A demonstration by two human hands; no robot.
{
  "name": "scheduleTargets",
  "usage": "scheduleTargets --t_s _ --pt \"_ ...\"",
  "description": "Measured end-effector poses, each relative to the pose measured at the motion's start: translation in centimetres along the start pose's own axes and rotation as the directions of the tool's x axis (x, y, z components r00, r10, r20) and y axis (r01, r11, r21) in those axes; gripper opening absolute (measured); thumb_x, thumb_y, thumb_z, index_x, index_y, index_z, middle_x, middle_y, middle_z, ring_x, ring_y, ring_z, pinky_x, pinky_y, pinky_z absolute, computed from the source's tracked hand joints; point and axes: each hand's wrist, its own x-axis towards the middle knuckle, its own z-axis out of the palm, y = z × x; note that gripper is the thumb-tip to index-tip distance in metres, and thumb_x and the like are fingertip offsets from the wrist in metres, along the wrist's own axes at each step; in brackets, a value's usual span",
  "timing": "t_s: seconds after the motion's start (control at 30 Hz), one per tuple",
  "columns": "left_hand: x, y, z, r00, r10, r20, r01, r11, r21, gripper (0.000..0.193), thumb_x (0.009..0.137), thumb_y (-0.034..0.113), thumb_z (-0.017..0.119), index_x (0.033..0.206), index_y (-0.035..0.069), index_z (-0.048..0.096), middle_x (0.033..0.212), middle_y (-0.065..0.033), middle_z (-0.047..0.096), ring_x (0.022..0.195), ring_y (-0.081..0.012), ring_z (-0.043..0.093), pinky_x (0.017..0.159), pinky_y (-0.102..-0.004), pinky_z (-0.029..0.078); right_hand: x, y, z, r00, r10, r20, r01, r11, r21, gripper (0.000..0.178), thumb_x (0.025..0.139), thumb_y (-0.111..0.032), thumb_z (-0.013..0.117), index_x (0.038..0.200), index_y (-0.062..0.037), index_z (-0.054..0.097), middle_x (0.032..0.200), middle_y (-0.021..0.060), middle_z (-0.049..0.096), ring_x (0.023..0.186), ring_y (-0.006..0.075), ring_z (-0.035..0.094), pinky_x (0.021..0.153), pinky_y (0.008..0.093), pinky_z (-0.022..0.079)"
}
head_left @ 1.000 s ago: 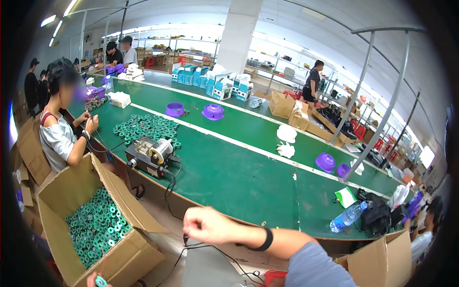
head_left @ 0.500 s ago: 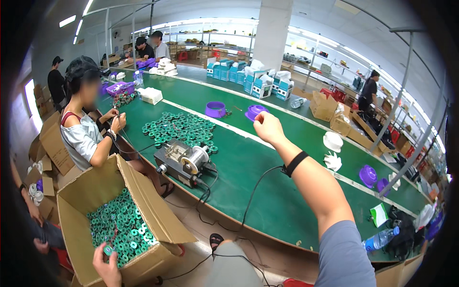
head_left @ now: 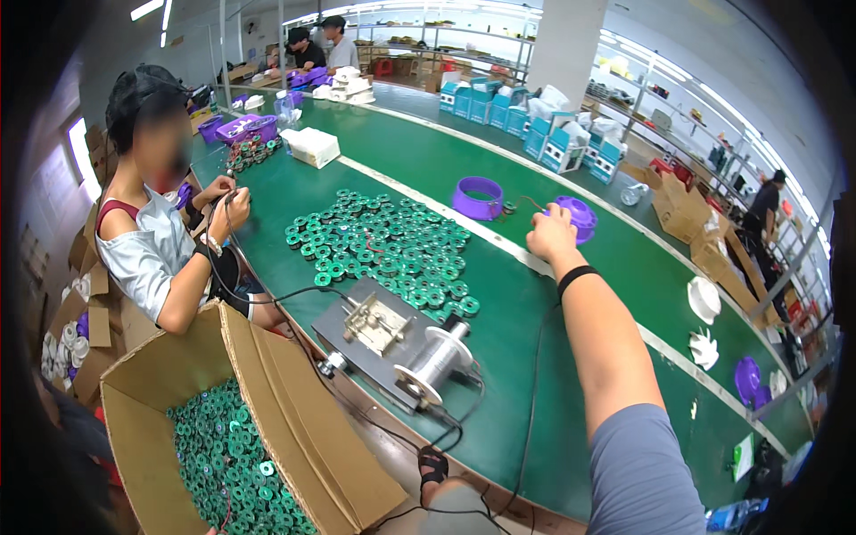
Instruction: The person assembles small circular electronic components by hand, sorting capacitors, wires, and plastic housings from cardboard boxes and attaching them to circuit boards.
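Fingers [head_left: 558, 214] of the right hand [head_left: 551, 235], lower earlier, overlap the purple part [head_left: 585, 218], whether clamped I cannot tell.

Green bench [head_left: 499, 366]: scattered green rings [head_left: 390, 254], dark machine [head_left: 382, 343] with wire spool [head_left: 437, 366], purple ring [head_left: 474, 210], purple dish [head_left: 584, 218], white block [head_left: 312, 148].

1. No words, numbers or signs can be read.
2. Blue-and-white boxes [head_left: 536, 141] on the far side bear printed panels, too small to make out.
3. Markings on the bottle [head_left: 736, 515] at lower right are blurred.
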Motion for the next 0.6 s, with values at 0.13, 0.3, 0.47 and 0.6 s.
scheduleTargets --t_s 0.13,0.3,0.47,0.6 --pt "0.1 0.1 0.1 0.998 -0.054 -0.033 0.054 0.999 0.0 0.033 0.081 -0.006 0.067 0.114 -0.004 0.067 0.106 -0.0178 0.068 0.094 -0.0294 0.065 0.087 -0.0384 0.051 3.0 -0.6 1.5 0.985 0.065 0.162 -0.063 0.998 -0.019 0.039 0.085 -0.028 0.063 0.123 -0.0229 0.069 0.158 0.0113 0.031 0.147 0.0385 0.024 0.112 0.0593 0.035" --pt "1.1 0.4 0.4 0.997 -0.077 -0.013 0.077 0.997 -0.004 0.034 0.08 -0.007 0.068 0.114 -0.003 0.067 0.103 -0.0161 0.068 0.092 -0.0286 0.065 0.085 -0.0366 0.052 6.4 2.0 3.5 0.997 0.032 0.076 -0.042 0.99 0.133 0.033 0.084 -0.025 0.057 0.102 -0.0037 0.074 0.106 0.0226 0.071 0.1 0.0404 0.068 0.093 0.0474 0.053" --pt "0.7 0.0 0.0 0.995 -0.097 -0.021 0.095 0.991 -0.091 0.035 0.081 -0.007 0.069 0.115 -0.002 0.067 0.105 -0.0155 0.067 0.093 -0.0272 0.065 0.084 -0.0358 0.053 5.8 -1.7 -2.7 0.997 -0.065 -0.047 0.077 0.933 0.351 0.029 0.082 -0.027 0.058 0.078 -0.0061 0.077 0.078 0.0218 0.07 0.075 0.0387 0.069 0.074 0.0448 0.055" --pt "0.3 -0.9 -0.2 0.998 -0.068 -0.017 0.064 0.986 -0.151 0.033 0.083 -0.005 0.068 0.115 -0.001 0.067 0.107 -0.0149 0.067 0.094 -0.0271 0.066 0.085 -0.0354 0.053 3.4 -5.8 -10.4 0.979 -0.101 0.174 -0.044 0.737 0.674 0.024 0.085 -0.024 0.061 0.074 -0.0069 0.074 0.071 0.005 0.072 0.062 0.014 0.066 0.058 0.032 0.05"
